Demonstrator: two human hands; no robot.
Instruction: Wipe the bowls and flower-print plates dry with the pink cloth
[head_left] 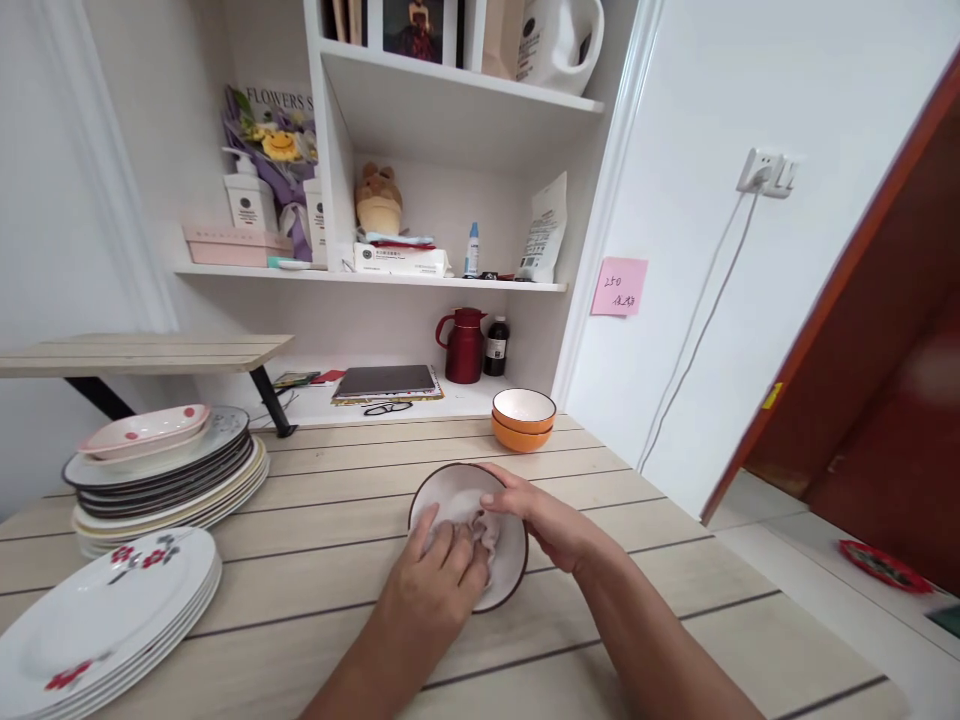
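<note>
Head view: my left hand [442, 565] grasped a crumpled cloth [491, 532] inside the tilted bowl [513, 562]; my right hand [541, 512] clasped its rim. Bowl was over the middle of the table [322, 565], two orange bowls [520, 437] stacked near its far right corner, plate stacks [86, 620] by its left edge.

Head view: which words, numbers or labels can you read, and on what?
"FLOWERS S", cut off: pale panel behind the bouquet.
"250": pink note; handwriting below it unclear.
Too small or blurred: labels on the pump bottles, white box, blue-topped bottle, white pouch, dark bottle, white jug; print on the pink box.
</note>
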